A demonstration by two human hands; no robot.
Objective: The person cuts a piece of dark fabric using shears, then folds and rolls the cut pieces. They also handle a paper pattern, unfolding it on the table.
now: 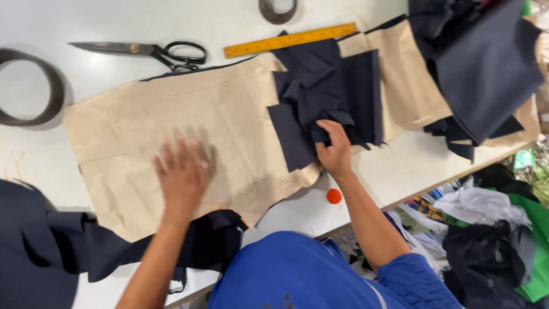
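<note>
White worktable [51, 166] space is taken up by a tan paper pattern [189, 137], with scissors [148, 51] and a yellow ruler [289, 40] laid beyond it. A pile of dark navy cut pieces [326, 97] at the pattern's middle is gripped at its near edge by the right hand [333, 150], closed on the cloth. The left hand [182, 174], blurred, is spread wide and flat over the paper. The cloth is judged soft, light and limp, best pinched at an edge.
</note>
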